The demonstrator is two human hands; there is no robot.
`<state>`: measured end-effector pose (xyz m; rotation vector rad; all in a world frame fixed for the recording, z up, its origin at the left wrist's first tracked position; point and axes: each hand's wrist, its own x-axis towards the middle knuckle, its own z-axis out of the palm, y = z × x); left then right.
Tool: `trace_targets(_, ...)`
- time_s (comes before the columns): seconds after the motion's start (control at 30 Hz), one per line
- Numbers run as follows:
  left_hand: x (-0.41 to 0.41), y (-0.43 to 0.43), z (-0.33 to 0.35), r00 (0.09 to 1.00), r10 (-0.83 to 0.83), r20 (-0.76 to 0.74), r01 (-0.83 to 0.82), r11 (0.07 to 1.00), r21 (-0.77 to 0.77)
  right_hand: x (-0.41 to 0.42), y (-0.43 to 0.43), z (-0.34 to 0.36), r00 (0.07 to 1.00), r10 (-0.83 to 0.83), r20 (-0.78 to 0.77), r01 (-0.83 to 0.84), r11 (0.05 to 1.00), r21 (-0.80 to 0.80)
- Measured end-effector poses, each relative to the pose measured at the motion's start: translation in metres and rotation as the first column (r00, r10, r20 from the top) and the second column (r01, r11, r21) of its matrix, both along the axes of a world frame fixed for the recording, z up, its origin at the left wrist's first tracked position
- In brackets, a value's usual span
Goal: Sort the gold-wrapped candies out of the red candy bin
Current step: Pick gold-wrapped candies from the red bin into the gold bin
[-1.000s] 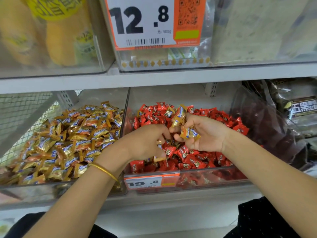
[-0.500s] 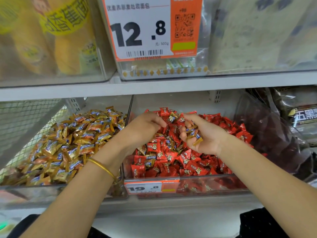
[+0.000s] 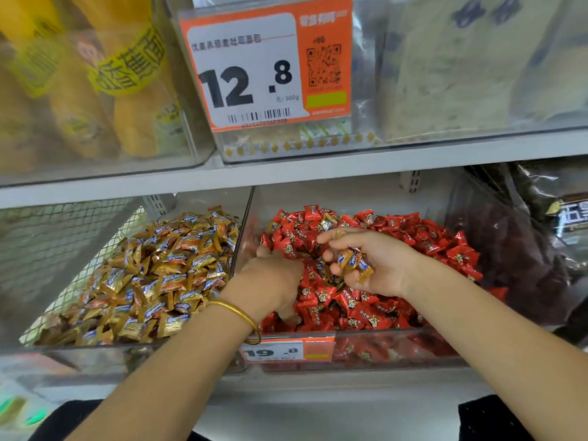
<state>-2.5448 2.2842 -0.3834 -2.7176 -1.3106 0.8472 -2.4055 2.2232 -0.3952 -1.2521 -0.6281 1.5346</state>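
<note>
Shop shelf: red candy bin (image 3: 248, 227) part-sorted. Right hand (image 3: 378, 265) cups gold-wrapped candies (image 3: 353, 261); left hand (image 3: 270, 281) is buried in the reds (grip hidden). Gold stray (image 3: 327, 221) lies at the back.

Left arm is extending forward from lower left | left hand (image 3: 270, 281) is facing knuckles-up, fingers bending down out of sight | right arm is extending from lower right | right hand (image 3: 381, 265) is facing palm-inward, fingers (image 3: 334, 237) curling around gold-wrapped candies (image 3: 353, 262)
</note>
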Motion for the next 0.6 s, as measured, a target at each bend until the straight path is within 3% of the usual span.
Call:
trace_targets(0.13, -0.005, 0.002, -0.006, 0.991, -0.13, 0.026, 0.129, 0.991, 0.048, 0.003, -0.006, 0.001, 1.0, -0.007, 0.022, 0.007, 1.0, 0.0)
trace_targets(0.37, -0.008, 0.009, -0.006, 0.914, -0.051, 0.402, 0.044, 0.999, 0.026, 0.006, -0.014, 0.002, 0.999, -0.01, 0.043, 0.01, 1.0, 0.009)
trace_targets(0.5, -0.012, 0.011, -0.005, 0.791, -0.039, 0.611, 0.046, 0.999, 0.005, 0.004, -0.015, 0.001, 0.998, -0.043, 0.043, 0.043, 0.999, -0.001)
trace_targets(0.6, -0.015, 0.01, -0.001, 0.591, 0.028, 0.806, 0.026, 0.998, -0.053, 0.004, -0.014, 0.001, 0.997, -0.071, 0.02, 0.07, 0.997, 0.019)
